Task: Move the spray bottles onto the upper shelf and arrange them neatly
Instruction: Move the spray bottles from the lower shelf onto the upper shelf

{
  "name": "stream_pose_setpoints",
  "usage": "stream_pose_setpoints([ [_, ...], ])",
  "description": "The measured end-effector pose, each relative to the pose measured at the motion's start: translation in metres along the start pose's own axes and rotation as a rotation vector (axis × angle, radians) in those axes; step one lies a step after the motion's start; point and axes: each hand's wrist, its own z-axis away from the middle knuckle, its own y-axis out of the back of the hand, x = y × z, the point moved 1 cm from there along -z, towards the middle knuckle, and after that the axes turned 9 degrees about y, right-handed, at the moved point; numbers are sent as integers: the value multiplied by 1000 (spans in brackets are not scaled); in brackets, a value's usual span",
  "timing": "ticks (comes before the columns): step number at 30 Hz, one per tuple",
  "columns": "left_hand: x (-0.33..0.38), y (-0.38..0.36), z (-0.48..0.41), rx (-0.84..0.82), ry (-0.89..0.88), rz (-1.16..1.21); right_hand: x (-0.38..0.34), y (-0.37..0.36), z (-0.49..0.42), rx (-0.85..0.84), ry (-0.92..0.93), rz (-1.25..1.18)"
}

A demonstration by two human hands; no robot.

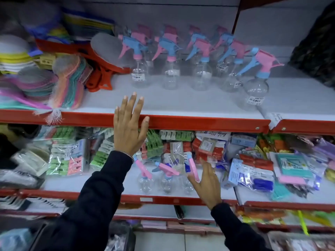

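Note:
Several clear spray bottles with pink and blue trigger heads stand in rows on the upper shelf (181, 103); the nearest one (256, 87) stands apart at the right front. On the lower shelf (101, 185) three more spray bottles stand side by side: left (145, 180), middle (166, 181) and right (188, 185). My left hand (128, 127) is open and flat, fingers spread over the upper shelf's red front edge. My right hand (206, 183) is open, fingers spread, right beside the rightmost lower bottle; it holds nothing.
Netted brushes (67, 86) and red scrubbers (101, 77) crowd the upper shelf's left side. A dark bag (315, 48) sits at its right. Packs of clothes pegs (68, 160) and other packets (253, 171) flank the lower bottles.

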Motion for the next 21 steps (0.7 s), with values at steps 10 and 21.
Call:
stream_pose_setpoints([
  [10,-7,-14,-6,44,-22,-155,20,-12,-8,-40,-106,-285],
  [21,-10,-17,-9,42,-39,-144,-41,106,-21,180,118,-537],
])
